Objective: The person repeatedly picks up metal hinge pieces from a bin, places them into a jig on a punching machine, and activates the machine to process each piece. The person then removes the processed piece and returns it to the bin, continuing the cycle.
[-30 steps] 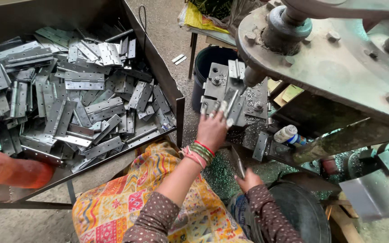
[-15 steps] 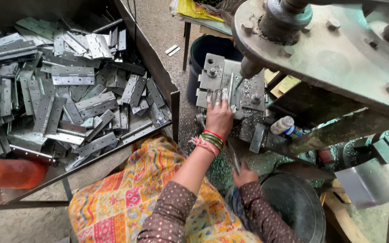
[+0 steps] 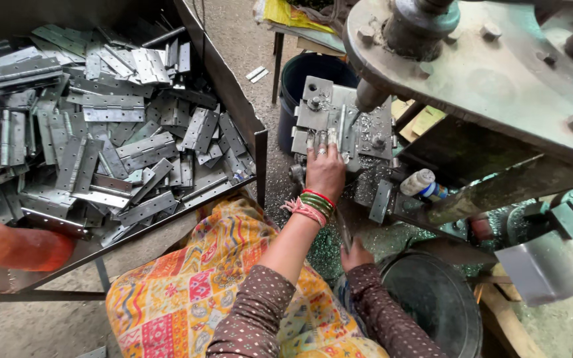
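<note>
Left hand (image 3: 325,171): flat, fingers spread narrow, pressing a hinge plate (image 3: 339,129) onto the press fixture (image 3: 319,116) under the ram (image 3: 371,96).
Right hand (image 3: 357,255): low and near, closed around a lever (image 3: 343,229); grip itself partly hidden.
Stock: tray (image 3: 223,73) of loose hinges (image 3: 101,142), left.
Nearby: blue bucket (image 3: 293,73) far, dark tub (image 3: 432,298) near right.
Step, as judged: seating the plate for a stroke.
Next calls for: fingers clear of the ram first.

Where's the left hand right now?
In the head view, the left hand lies flat, fingers forward, on the metal die block under the press ram, right of the bin of hinges and above the right hand.
</note>
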